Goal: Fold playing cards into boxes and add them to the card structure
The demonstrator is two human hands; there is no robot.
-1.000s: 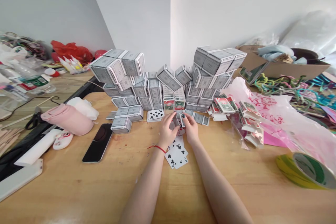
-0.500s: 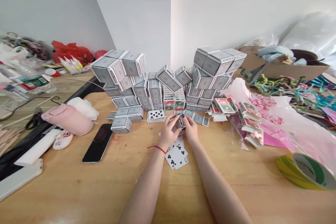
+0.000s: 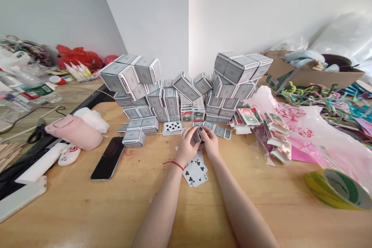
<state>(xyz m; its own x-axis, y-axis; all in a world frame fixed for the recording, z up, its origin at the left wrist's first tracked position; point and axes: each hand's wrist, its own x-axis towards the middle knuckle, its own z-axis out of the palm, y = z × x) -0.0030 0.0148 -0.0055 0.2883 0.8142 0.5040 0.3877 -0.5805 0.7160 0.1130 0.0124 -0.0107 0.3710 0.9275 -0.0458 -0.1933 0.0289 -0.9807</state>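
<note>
The left hand (image 3: 187,148) and the right hand (image 3: 210,145) are meeting over the near middle of the counter (image 3: 116,209), each keeping a narrow, pinching grip on a small grey-patterned card piece (image 3: 198,136). Fingers are covering most of this piece, so its full shape and whether it is touching anything below are staying unclear. It is sitting nearer the person than two red-and-green card boxes (image 3: 193,116). Loose face-up cards (image 3: 195,173) are lying overlapped beneath the hands, which are hiding their far ends. Beyond the right hand, a face-down spread of cards (image 3: 220,130) is showing only partly. Both forearms are running out at the bottom edge, and a white bar (image 3: 24,198) is being cut off at the left.
</note>
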